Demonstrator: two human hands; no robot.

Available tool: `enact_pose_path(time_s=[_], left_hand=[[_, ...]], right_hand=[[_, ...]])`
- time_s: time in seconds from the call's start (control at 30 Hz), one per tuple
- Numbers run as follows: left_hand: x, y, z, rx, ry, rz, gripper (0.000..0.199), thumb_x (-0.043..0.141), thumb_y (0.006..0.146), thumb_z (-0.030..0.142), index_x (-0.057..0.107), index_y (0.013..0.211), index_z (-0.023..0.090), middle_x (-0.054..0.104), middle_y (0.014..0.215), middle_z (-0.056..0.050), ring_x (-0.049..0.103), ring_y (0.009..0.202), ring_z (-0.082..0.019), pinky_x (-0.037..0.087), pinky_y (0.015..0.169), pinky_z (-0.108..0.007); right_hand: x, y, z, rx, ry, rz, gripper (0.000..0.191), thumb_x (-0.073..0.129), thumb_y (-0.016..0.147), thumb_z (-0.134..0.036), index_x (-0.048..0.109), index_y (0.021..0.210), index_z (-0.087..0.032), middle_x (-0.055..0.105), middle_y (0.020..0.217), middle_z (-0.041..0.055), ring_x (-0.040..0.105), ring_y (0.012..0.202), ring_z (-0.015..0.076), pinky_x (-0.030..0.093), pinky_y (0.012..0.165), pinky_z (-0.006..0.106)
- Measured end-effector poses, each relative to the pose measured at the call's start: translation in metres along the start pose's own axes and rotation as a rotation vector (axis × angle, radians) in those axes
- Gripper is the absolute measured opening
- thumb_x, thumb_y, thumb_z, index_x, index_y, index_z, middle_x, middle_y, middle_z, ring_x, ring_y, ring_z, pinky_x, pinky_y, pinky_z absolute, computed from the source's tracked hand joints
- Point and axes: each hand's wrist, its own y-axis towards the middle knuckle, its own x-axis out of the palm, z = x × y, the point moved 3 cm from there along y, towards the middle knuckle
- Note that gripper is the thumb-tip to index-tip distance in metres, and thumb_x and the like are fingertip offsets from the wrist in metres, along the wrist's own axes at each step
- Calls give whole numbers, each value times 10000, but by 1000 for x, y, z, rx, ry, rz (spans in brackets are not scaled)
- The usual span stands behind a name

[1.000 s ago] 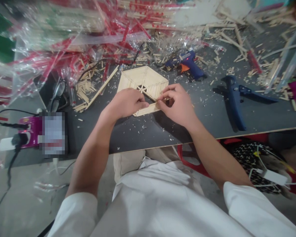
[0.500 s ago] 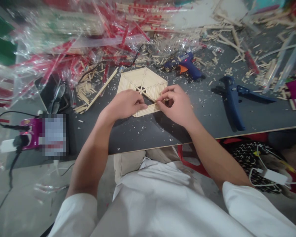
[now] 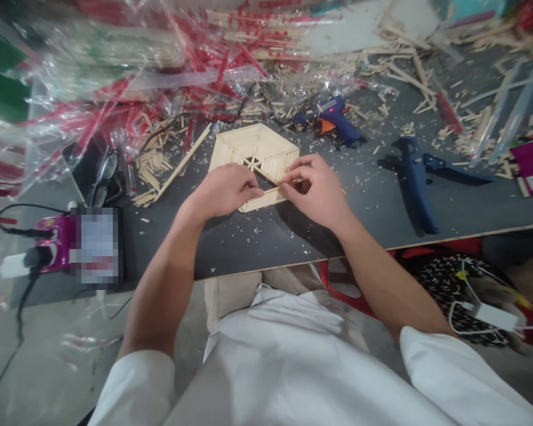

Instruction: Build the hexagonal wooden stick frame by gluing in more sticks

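Note:
A hexagonal panel of pale wooden sticks (image 3: 257, 139) lies on the dark table, with spokes meeting at a small central opening. Its front section shows a dark gap between the spokes and the outer rows of sticks. My left hand (image 3: 231, 188) is closed over the panel's front left part, thumb and fingertips at the outer rows; its grip is partly hidden. At the gap's right end, my right hand (image 3: 313, 186) pinches what looks like a thin wooden stick between thumb and fingers, mostly covered by the hand.
Behind the panel lies a blue glue gun (image 3: 337, 121) with an orange trigger. Blue-handled cutters (image 3: 417, 183) rest to the right. A long stick (image 3: 184, 163), offcuts (image 3: 151, 168) and glasses (image 3: 104, 171) are left, near a purple power strip (image 3: 60, 242). Plastic wrappers (image 3: 128, 53) cover the back.
Both hands keep nearly the same place and grip on the panel. The whole view has shifted very slightly.

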Motion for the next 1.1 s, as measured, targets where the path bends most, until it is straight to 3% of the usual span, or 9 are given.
enact_pose_path(time_s=[0.23, 0.33, 0.53, 0.77, 0.87, 1.0, 1.1], left_hand=[[0, -3, 0, 17, -28, 59, 279, 618, 985, 379, 758, 816, 206, 740, 768, -37, 672, 787, -206, 469, 754, -323], [-2, -6, 1, 65, -61, 96, 260, 620, 992, 357, 750, 835, 195, 742, 805, -46, 673, 808, -201, 493, 798, -329], [-4, -8, 6, 113, -108, 81, 249, 592, 1006, 317, 714, 834, 185, 733, 842, -52, 670, 855, -204, 514, 825, -338], [-8, -15, 18, 146, -8, 200, 281, 504, 1076, 309, 708, 946, 168, 728, 994, -106, 657, 1015, -246, 507, 928, -384], [-6, -18, 31, 124, 97, 207, 343, 442, 1120, 349, 716, 1024, 167, 734, 1030, -117, 661, 1054, -264, 498, 899, -373], [5, -16, 43, 72, 156, 142, 355, 385, 1142, 315, 693, 1074, 151, 745, 952, -106, 695, 878, -221, 456, 739, -312], [12, -13, 45, 82, 148, 173, 333, 376, 1136, 268, 685, 1114, 145, 751, 956, -108, 704, 844, -215, 457, 729, -316]], right_hand=[[-4, 1, -5, -45, -20, 7, 103, 710, 895, -218, 811, 894, -241, 761, 1106, 85, 693, 902, 230, 583, 840, 428], [-7, 2, -7, -94, -42, -35, 143, 687, 916, -233, 828, 904, -255, 809, 1000, 61, 699, 915, 249, 553, 885, 447], [-14, 1, -9, -16, 38, -115, 164, 678, 879, -249, 836, 920, -256, 793, 843, 29, 663, 773, 217, 534, 757, 372], [-19, -1, -16, -46, 84, 0, 187, 654, 903, -289, 834, 928, -241, 772, 820, 38, 658, 739, 204, 512, 715, 366], [-18, -2, -18, -57, 109, 27, 190, 646, 919, -298, 825, 942, -237, 795, 879, 47, 676, 742, 198, 538, 711, 362], [-18, -3, -18, -50, 167, 52, 178, 671, 906, -305, 832, 945, -242, 815, 911, 46, 718, 766, 196, 574, 691, 343], [-18, -3, -17, -25, 201, 83, 151, 693, 868, -273, 840, 891, -256, 823, 879, 30, 728, 747, 191, 592, 683, 344]])
